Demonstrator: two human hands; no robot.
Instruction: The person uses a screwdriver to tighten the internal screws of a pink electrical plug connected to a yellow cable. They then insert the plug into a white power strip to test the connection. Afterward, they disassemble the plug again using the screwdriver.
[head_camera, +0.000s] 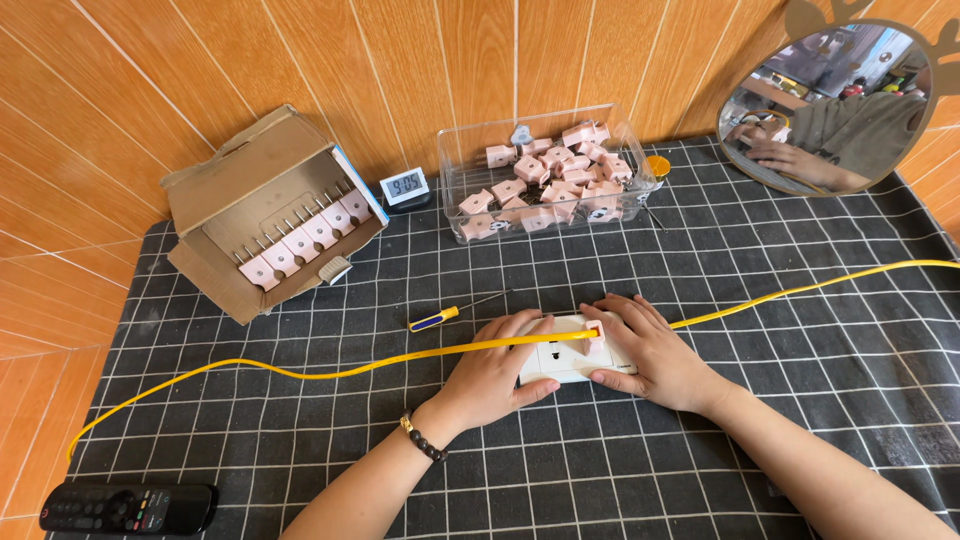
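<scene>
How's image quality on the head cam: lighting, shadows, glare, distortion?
Head view: bright, even daylight, sharp throughout; soft short shadows under the left hand and right hand on the white rectangular socket plate; mild glare on the clear plastic bin; wide-angle bowing in the orange wood-panel wall lines; round mirror adds a bright reflection.

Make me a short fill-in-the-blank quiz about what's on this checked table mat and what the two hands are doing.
1. Both hands, left hand and right hand, rest on a white rectangular ____.
2. The thin cable lying across the black checked mat is ____.
3. The small pink plugs at the back fill a clear plastic ____.
4. The black remote control lies nearest the ____ hand.

Missing words: socket plate; yellow; tray; left
</scene>
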